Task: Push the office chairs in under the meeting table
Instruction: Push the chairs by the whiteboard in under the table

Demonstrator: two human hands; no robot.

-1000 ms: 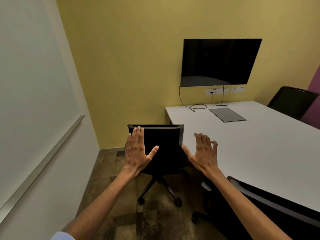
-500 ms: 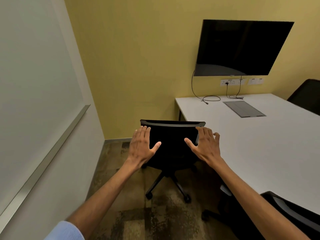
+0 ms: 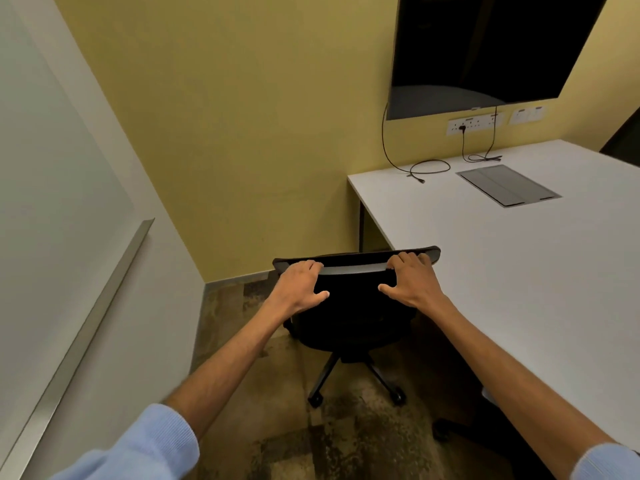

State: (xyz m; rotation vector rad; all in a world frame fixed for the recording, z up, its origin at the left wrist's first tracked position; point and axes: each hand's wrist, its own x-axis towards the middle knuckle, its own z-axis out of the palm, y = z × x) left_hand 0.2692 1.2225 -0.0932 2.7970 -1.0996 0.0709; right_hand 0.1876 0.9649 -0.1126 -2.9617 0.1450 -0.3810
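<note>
The chair [image 3: 349, 306] stands on the mottled floor [image 3: 311, 445] at the left edge of the table [image 3: 519, 271], near the table's far corner by the yellow wall [image 3: 242, 116]. Its back faces the camera, so the seat points away toward that wall, roughly along the table's edge and not at it. The top rail of the back runs left to right, tilted slightly up toward the right, and its right end overlaps the table edge in this view (whether it touches I cannot tell). 2 of its castors show below.

Both hands are closed over the top rail: the left hand [image 3: 299, 287] near the rail's left end, the right hand [image 3: 410, 282] near its right end, fingers curled over the top and thumbs spread on the back's near face. The hands are well apart.

0.5 s ago the 2 hands were flat and open at the back, fingers straight; now they grip. The camera has moved closer and looks more steeply down, and the screen [image 3: 485, 46] sits higher and is cut by the frame.
</note>
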